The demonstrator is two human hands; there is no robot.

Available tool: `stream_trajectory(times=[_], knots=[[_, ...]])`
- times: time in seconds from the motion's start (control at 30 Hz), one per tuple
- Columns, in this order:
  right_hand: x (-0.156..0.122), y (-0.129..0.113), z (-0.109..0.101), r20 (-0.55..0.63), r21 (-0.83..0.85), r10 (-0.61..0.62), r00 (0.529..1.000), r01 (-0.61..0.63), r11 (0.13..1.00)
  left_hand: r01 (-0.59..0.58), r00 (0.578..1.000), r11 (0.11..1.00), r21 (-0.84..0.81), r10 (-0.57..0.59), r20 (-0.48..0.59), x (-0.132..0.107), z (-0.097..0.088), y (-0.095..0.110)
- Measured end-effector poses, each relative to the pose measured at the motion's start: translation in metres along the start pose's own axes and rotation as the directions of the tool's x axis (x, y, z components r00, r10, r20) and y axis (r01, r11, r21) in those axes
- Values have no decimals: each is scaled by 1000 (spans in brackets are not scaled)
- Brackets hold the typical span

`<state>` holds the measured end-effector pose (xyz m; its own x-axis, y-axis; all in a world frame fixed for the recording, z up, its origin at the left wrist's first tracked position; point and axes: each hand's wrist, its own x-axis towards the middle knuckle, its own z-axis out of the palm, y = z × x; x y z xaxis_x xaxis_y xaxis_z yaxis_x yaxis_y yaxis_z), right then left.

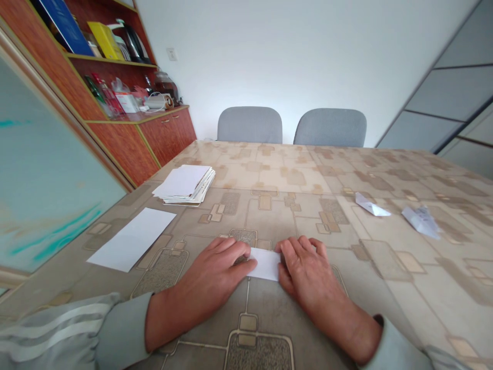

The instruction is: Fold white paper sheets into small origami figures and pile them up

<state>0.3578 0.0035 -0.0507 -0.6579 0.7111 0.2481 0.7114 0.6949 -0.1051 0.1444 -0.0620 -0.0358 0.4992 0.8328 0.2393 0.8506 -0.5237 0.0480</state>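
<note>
1. One table (346,174), under a beige cloth patterned with rounded squares, fills most of the view and carries all the paper.
2. Cabinet (127,139): red-brown wood, against the wall at the left, past the table's edge. Its shelves hold boxes, bottles and a kettle.
3. Two grey chairs (249,125) stand side by side at the table's far edge, in front of the white wall.
4. Left hand (215,272): palm down and flat, fingers close together and stretched to the right. Their tips press on the left end of the slip. The sleeve is grey with white stripes.
5. Right hand (304,272): palm down, fingers slightly bent, pressing on the slip's right end.
6. Sheet (133,237): white, lying flat near the table's left edge, well apart from the left hand.
7. Stack (185,184): white papers, slightly fanned, just beyond the sheet on the cabinet side.
8. Slip (265,263): a small white paper, flat on the near middle of the table between the hands. Fingers cover both ends, so only its middle shows.
9. Two folded pieces (370,205) of white paper lie near each other at the right, well apart from the hands.
</note>
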Motion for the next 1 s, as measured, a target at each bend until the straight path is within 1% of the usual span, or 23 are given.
stream_trajectory(times=[0.1,0.23,0.3,0.37,0.47,0.6,0.7,0.77,0.87,0.93,1.0], knots=[[1,-1,0,-13,16,12,1000,-11,1000,43,999,990,-132,-40,29,13,-2,6],[2,0,0,-14,36,74,997,-74,997,73,996,971,-227,-60,64,26,0,5],[2,4,-2,-18,55,111,994,-110,992,81,995,967,-242,-65,73,29,1,4],[1,9,-5,-37,98,132,991,-128,987,73,996,969,-236,-60,59,30,2,4],[-2,17,-12,-44,249,125,991,-111,962,48,999,971,-233,-46,17,29,4,5],[-5,19,-22,25,444,72,997,-76,893,-20,1000,969,-246,15,-24,27,4,7],[-7,16,-28,55,500,-34,998,2,866,-65,997,971,-229,54,-55,27,0,8],[-8,14,-30,70,496,-78,994,33,868,-92,993,969,-230,72,-95,26,-2,8],[-8,11,-31,47,444,-88,995,58,894,-140,982,961,-239,105,-154,26,-3,9],[-8,10,-30,9,399,-116,993,103,911,-167,979,959,-228,132,-158,26,-1,8],[-8,9,-28,2,370,-152,988,141,918,-181,979,957,-227,153,-135,26,1,7]])
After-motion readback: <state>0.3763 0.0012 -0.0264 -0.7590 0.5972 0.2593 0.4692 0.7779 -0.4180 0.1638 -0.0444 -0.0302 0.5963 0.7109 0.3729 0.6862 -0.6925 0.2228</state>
